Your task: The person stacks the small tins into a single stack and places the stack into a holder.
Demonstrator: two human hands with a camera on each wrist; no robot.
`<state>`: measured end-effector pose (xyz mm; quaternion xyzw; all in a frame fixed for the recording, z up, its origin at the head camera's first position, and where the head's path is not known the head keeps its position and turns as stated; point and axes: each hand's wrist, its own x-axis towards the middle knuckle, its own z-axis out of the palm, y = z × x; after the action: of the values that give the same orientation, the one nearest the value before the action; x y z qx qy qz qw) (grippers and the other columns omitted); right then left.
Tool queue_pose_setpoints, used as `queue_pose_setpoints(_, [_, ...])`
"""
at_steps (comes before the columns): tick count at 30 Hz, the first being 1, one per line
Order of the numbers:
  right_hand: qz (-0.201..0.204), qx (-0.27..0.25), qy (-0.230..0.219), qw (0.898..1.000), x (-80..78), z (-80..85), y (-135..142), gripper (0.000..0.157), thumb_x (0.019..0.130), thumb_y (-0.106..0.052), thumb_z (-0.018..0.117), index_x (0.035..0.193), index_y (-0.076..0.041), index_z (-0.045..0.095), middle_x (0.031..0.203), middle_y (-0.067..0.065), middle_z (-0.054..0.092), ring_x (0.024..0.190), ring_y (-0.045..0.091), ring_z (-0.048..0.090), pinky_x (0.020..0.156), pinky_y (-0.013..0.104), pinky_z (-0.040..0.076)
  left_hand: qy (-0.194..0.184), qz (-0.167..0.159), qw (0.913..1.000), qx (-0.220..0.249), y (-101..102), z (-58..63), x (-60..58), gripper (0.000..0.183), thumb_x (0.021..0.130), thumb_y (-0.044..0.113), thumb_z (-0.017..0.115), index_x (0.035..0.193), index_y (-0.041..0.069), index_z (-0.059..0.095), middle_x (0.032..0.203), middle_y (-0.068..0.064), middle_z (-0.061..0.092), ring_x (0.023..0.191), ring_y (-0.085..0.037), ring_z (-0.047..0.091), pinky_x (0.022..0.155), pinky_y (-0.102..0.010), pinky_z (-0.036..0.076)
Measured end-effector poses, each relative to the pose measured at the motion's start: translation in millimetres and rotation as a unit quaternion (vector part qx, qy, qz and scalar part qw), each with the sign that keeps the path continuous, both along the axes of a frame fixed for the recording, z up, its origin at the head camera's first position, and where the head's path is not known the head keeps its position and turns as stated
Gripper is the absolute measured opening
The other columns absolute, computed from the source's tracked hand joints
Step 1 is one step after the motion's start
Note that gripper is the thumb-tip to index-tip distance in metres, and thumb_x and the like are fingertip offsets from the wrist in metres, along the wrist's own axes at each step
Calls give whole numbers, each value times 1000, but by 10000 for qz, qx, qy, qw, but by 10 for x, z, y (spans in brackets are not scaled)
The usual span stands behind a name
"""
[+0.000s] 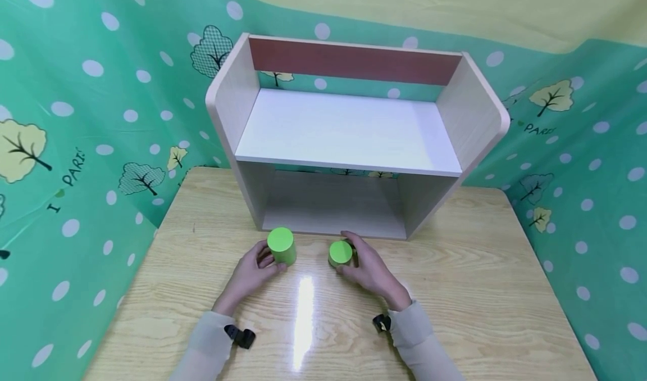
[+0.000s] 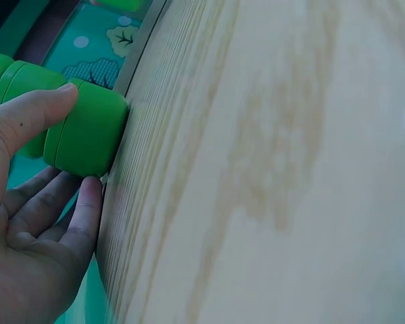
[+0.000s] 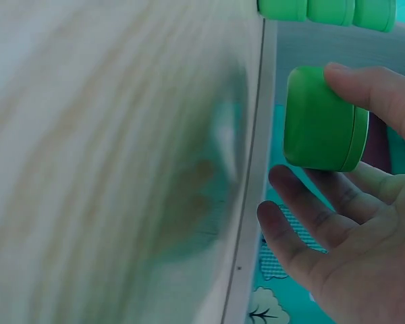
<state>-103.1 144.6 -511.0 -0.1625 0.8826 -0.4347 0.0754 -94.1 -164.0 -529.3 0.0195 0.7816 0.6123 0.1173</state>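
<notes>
Left of the middle of the table, a stack of three round green lidded containers (image 1: 282, 247) stands upright. My left hand (image 1: 255, 271) holds the stack from its left side. In the left wrist view the thumb lies across the stack (image 2: 88, 131) and the fingers curl under its far side. To the right, my right hand (image 1: 371, 266) grips a single green lidded container (image 1: 341, 253) between thumb and fingers. The right wrist view has this container (image 3: 324, 118) a little off the tabletop, with the index and middle fingertips spread below it.
A two-tier shelf unit (image 1: 349, 131) with pale side panels stands at the back of the wooden table (image 1: 167, 291), just beyond both hands. A green dotted curtain (image 1: 76, 201) hangs behind and on both sides.
</notes>
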Motion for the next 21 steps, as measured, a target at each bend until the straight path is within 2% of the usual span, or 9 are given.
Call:
queue_pose_setpoints(2, [18,17,20,10000,-2,31,-4,83,85,-13,82,153,-14,35,141,9,53,128,25,51,107,47,46,-14,-8,10000,5,15,58,11,72,86,4,79,145,-7,39,145,-32,44,128,-43,50,108,-47,45])
queue_pose_setpoints(4, [44,8,60,10000,-3,67,-9,83,85,-14,82,153,-14,35,140,9,54,127,25,52,106,48,46,-27,-2,10000,12,17,63,9,72,86,3,79,146,-7,39,145,-32,44,128,-42,50,108,-47,45])
queue_pose_setpoints(12, [102,-54,312,9994,-9,264,-50,84,84,-15,83,154,-12,35,139,8,55,128,27,51,106,52,46,64,5,10000,13,-43,-158,-49,76,83,17,84,145,0,43,144,-25,48,127,-37,53,105,-37,48])
queue_pose_setpoints(16, [226,-103,598,9979,-23,396,-101,83,85,-18,83,153,-12,36,139,10,55,128,28,52,104,53,47,82,6,10000,14,-54,-182,-57,77,82,19,85,145,2,44,144,-24,49,127,-36,54,103,-34,49])
queue_pose_setpoints(21, [320,-64,814,9962,-56,545,-204,84,85,-22,83,154,-15,35,140,10,55,126,25,54,104,48,49,83,-26,10000,35,-60,-179,-53,77,84,17,83,146,1,42,146,-25,46,129,-37,52,105,-34,48])
